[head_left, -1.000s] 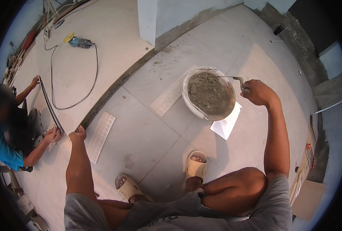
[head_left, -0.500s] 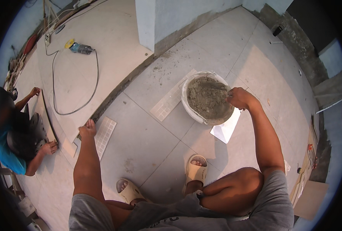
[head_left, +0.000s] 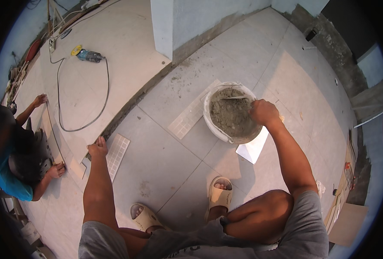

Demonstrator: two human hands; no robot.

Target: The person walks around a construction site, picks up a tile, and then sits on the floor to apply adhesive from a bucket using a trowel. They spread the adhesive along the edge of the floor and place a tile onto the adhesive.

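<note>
My right hand (head_left: 264,113) is closed round the handle of a trowel, hidden in my fist. The trowel's blade (head_left: 238,97) lies in the wet grey mortar (head_left: 229,114), its thin edge showing. A white bucket (head_left: 217,131) holds the mortar and stands on the grey floor tiles. My left hand (head_left: 97,147) grips the edge of the raised tiled step (head_left: 126,113), with fingers and thumb apart across it. Right beside that hand lies a tile strip with a grid pattern (head_left: 118,155). Another gridded strip (head_left: 187,116) lies partly behind the bucket.
At left a co-worker in a blue shirt (head_left: 8,175) crouches, both hands on a long tile piece (head_left: 53,138). An angle grinder (head_left: 89,55) with a looping cord rests on the raised floor. A white sheet (head_left: 254,149) lies by the bucket; a wall corner (head_left: 162,30) stands beyond.
My right hand has shifted slightly left and turned the trowel, so its blade now shows edge-on in the mortar. My left hand stays put. The co-worker's tile piece has moved slightly.
</note>
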